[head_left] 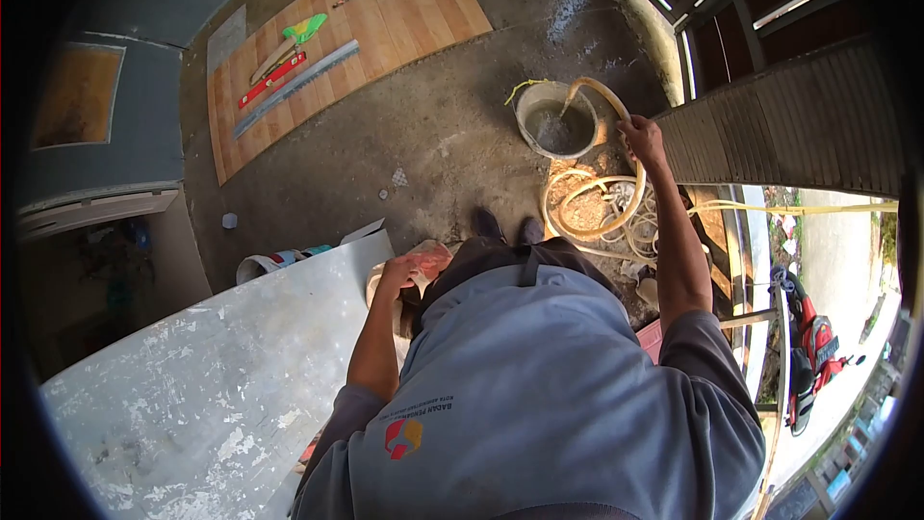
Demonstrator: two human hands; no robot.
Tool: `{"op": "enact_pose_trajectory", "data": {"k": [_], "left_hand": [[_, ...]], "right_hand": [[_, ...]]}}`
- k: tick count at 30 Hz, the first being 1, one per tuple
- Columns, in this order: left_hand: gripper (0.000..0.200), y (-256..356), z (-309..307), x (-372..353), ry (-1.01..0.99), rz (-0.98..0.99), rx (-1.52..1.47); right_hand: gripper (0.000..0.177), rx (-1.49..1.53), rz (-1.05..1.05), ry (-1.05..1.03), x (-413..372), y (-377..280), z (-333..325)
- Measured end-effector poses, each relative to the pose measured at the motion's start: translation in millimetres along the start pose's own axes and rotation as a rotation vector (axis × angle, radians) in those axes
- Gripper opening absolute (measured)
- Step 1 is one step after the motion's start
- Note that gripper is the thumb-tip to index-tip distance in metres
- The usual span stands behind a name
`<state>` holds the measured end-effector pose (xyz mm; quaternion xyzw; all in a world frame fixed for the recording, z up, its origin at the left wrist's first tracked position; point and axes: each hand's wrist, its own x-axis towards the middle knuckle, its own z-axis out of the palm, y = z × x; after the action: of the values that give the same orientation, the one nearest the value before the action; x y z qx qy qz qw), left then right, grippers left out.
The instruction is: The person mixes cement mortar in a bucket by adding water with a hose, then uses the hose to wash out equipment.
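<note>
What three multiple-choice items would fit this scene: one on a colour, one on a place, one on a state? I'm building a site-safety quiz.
1. What colour is the spirit level lying on the wood-patterned board?
A. Blue
B. Red
C. Yellow

2. Where does the open end of the hose point?
A. Onto the wood-patterned board
B. Over a wheelbarrow
C. Into the bucket

3. How is the right hand?
A. Closed around the hose
B. Open and empty
C. Flat on the floor

Answers:
1 B, the long bar beside the green-handled tool is red.
2 C, the hose arches over the bucket's rim and water runs in.
3 A, its fingers wrap the hose just behind the arch.
</note>
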<state>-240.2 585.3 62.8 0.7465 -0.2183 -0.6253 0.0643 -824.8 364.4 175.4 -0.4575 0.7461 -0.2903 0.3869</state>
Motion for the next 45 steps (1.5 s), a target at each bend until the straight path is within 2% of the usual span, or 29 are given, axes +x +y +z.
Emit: {"op": "enact_pose_trajectory", "data": {"k": [2, 11, 14, 20, 26, 29, 32, 35, 38, 41, 45], "left_hand": [[0.03, -6.5, -0.3, 0.6, -0.007, -0.004, -0.008], [0.033, -7.7, 2.0, -2.8, -0.033, -0.04, 0.02], [0.031, -0.9, 2.3, -10.4, -0.047, -0.027, 0.003], [0.03, 1.4, -0.2, -5.6, -0.034, -0.039, 0.01], [0.035, 4.9, -3.3, -6.9, -0.053, -0.023, 0.009], [0.037, 3.8, -5.1, -6.1, -0.043, -0.023, -0.01], [0.037, 3.5, -5.6, -7.0, -0.025, -0.024, -0.005], [0.038, 3.8, -9.2, -5.5, -0.047, -0.039, -0.003], [0.038, 0.7, -11.3, -3.1, -0.044, -0.006, -0.001], [0.039, 0.1, -11.1, 0.6, -0.032, -0.001, 0.003], [0.043, 3.5, -11.2, 1.5, -0.047, -0.017, 0.007]], "right_hand": [[0.023, -0.012, 0.034, -0.022, -2.2, -2.5, -1.5], [0.026, -0.065, -0.015, -0.007, 4.7, 6.0, -3.7], [0.027, -0.148, -0.097, 0.032, 9.7, 16.2, -2.5], [0.027, -0.121, -0.061, 0.037, 9.6, 20.2, -1.4], [0.027, -0.158, -0.111, 0.068, 16.8, 31.7, 1.0], [0.035, -0.157, -0.051, 0.089, 16.4, 29.5, 2.1], [0.035, -0.118, 0.006, 0.084, 14.3, 24.3, 0.5], [0.034, -0.158, -0.053, 0.117, 21.5, 27.5, 2.2], [0.034, -0.098, 0.024, 0.084, 23.9, 25.3, 0.1], [0.026, -0.115, -0.066, 0.074, 29.6, 30.3, 1.9], [0.025, -0.14, -0.092, 0.082, 33.0, 33.9, 3.8]]}}
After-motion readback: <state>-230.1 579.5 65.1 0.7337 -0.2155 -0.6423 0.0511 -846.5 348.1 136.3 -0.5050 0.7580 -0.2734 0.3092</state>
